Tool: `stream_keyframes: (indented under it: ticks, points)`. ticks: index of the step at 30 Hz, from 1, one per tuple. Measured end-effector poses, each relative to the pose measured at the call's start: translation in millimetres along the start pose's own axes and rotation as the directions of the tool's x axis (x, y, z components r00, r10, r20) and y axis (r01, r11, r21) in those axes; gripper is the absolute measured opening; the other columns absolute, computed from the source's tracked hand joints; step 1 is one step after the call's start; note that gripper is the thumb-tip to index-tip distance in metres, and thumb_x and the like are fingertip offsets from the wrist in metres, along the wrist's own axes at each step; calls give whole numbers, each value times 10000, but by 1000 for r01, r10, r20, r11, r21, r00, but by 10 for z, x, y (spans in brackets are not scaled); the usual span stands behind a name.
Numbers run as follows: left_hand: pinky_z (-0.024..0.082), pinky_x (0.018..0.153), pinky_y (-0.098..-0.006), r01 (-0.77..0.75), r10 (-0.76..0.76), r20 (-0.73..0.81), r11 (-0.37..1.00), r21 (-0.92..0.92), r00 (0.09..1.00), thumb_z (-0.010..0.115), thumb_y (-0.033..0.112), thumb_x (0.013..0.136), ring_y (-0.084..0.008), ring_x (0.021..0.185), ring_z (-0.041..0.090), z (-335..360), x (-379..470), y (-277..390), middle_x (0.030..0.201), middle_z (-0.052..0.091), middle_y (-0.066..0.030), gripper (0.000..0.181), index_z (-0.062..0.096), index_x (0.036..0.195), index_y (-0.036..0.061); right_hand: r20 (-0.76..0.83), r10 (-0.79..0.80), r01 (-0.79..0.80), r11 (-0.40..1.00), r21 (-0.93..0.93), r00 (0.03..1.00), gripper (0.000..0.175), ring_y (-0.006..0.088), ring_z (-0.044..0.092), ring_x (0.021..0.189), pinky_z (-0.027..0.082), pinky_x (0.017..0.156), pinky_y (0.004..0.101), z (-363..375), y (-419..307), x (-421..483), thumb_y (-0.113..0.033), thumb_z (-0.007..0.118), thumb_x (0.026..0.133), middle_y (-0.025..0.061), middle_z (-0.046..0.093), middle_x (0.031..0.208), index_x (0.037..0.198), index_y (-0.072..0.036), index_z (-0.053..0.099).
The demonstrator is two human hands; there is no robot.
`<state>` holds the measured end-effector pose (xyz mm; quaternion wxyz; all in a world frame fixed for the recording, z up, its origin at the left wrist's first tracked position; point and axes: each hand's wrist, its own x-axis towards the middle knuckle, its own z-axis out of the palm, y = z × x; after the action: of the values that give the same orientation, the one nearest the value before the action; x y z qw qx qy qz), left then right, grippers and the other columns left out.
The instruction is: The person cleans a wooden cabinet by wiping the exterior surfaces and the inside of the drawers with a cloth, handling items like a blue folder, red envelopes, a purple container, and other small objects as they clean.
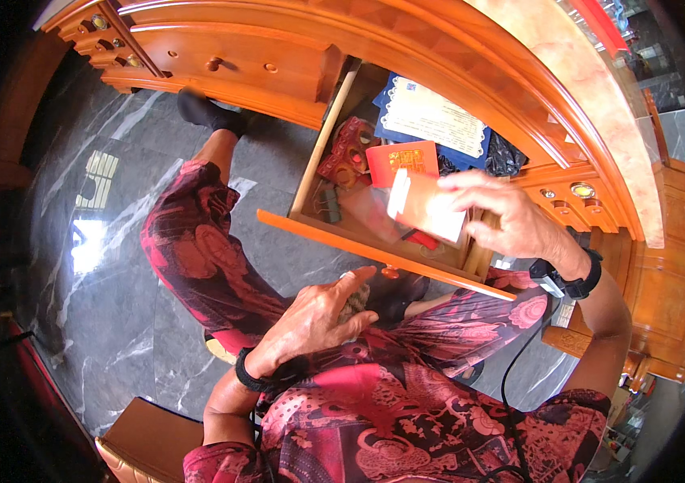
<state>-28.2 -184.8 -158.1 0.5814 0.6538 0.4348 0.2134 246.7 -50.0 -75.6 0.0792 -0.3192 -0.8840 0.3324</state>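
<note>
My right hand (502,214) is over the right side of a pulled-out wooden drawer (378,253), its fingers at the edge of a blurred orange-and-white paper packet (427,202). Beneath and behind the packet is a red booklet (401,158) with gold print. My left hand (318,311) is in front of the drawer, above my lap, its fingers curled round a crumpled grey-brown cloth (355,305) that is mostly hidden. Inside the drawer lie a printed certificate (436,115) on a blue folder (386,130), red patterned packaging (351,151) and a dark binder clip (328,205).
The drawer belongs to a long wooden cabinet (246,54) with a stone-like top (614,90). A black plastic bag (504,158) sits at the drawer's right rear. A brown padded seat (152,438) stands at lower left, a carved wooden chair (662,265) at right. A black cable (508,380) hangs from my right wrist.
</note>
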Motion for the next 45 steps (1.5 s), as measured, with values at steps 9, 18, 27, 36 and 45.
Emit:
stream_keyframes:
  ticks: [9,18,27,36,45]
  points:
    - [469,730,-469,-52,54,-52,998,43,997,636,253,846,-440,878,593,-69,5,-25,895,616,-272,568,408,1292,-15,251,-224,293,913,-284,942,180,321,546,886,458,771,422,300,159,498,-71,580,738,153,523,943,898,-1,540]
    - [488,715,-443,9,-8,-57,1000,12,998,654,246,835,-417,870,611,-161,-35,3,897,623,-255,556,435,1265,-28,377,-184,373,766,-524,908,312,272,480,1012,400,860,383,723,479,1438,-90,560,769,139,502,1171,1067,-1,546]
    - [484,709,-456,42,-42,-38,999,-4,998,647,256,840,-432,837,612,-183,48,-164,854,619,-267,574,402,1271,-35,512,-162,453,727,-517,844,127,243,479,987,383,868,372,567,640,1055,-163,565,797,80,521,1077,819,-57,632]
    - [463,674,-481,7,-8,-32,999,-32,999,646,258,839,-466,815,588,-123,186,-210,770,596,-285,600,357,1276,-35,428,-218,443,714,-542,877,292,320,488,1134,338,1000,447,524,803,789,-131,565,784,122,490,1310,1064,-54,598]
    - [456,647,-500,16,-16,-26,1000,9,1000,636,263,847,-466,765,588,-153,187,-210,719,594,-271,609,342,1300,-19,490,-130,393,781,-485,862,291,295,479,1110,368,933,412,502,598,903,-107,568,763,136,524,1245,1044,-33,571]
